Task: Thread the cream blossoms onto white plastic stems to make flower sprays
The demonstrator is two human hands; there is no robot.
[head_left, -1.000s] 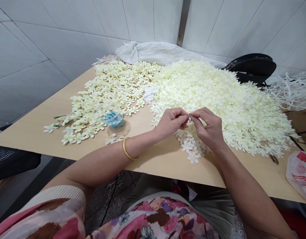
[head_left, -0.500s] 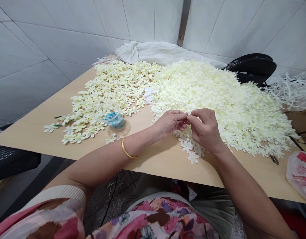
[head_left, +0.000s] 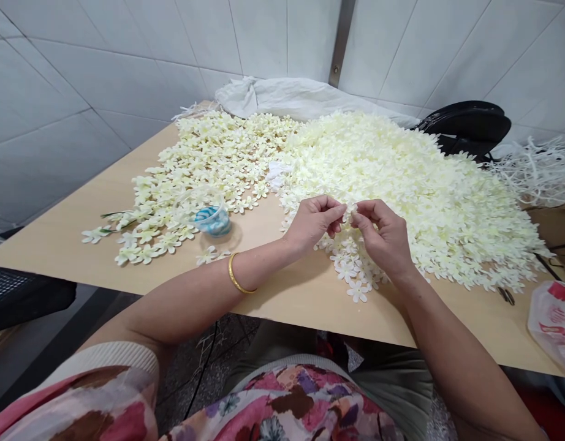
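Note:
Between my two hands is a small white artificial flower [head_left: 350,212], gripped at its petals. My left hand [head_left: 314,224] pinches it from the left with thumb and forefinger. From the right, my right hand [head_left: 382,236] holds its other edge in a pinch, its remaining fingers curled. Both hands are just above the near edge of a large heap of pale cream artificial flowers [head_left: 402,165]. A few loose flowers [head_left: 357,290] lie on the table below my right hand.
Spread flowers [head_left: 209,153] cover the table's [head_left: 71,245] left side. A clear cup with blue and white contents [head_left: 212,221] stands near my left forearm. Behind the heap lie a white sack [head_left: 301,97] and a black object [head_left: 466,125]. White strands [head_left: 544,171] and a printed plastic container [head_left: 553,324] are at right.
My fingertips have drawn slightly apart, and the white flower now shows between them. Both hands remain in nearly the same place; the heap looks unchanged.

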